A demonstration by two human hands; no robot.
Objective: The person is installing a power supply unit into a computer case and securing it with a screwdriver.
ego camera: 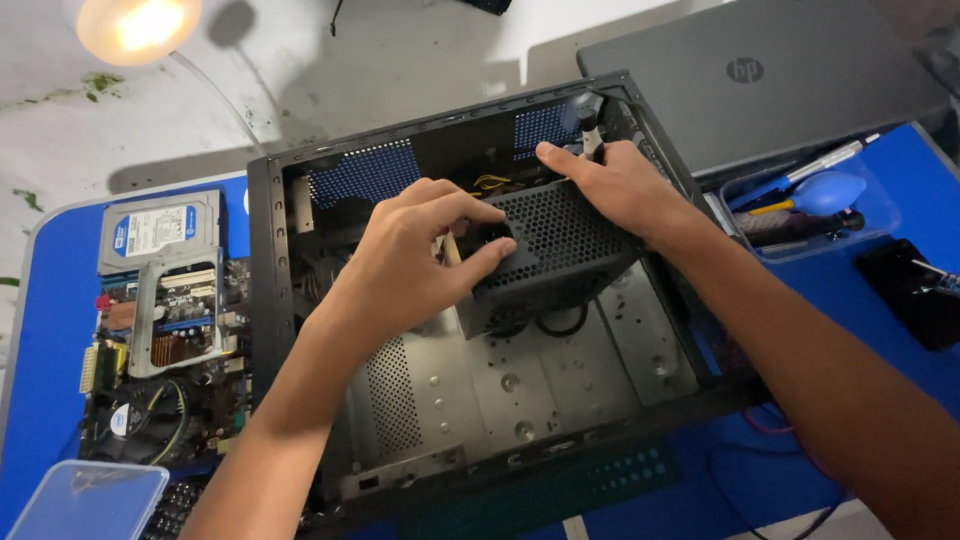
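both hands grip power supply (555,255) inside open computer case (265,260).

2 bare forearms, no sleeves in view. The left hand (415,262) and right hand (610,185) wear no gloves, rings or watch.

Two bare hands grip a black perforated power supply (545,250) inside an open computer case (262,260) on a blue table (45,400). The left hand (420,260) pinches its near corner; the right hand (620,185) clasps its far edge. Left of the grip lie a motherboard (165,390) and hard drive (158,228); beyond it, a closed laptop (770,80).
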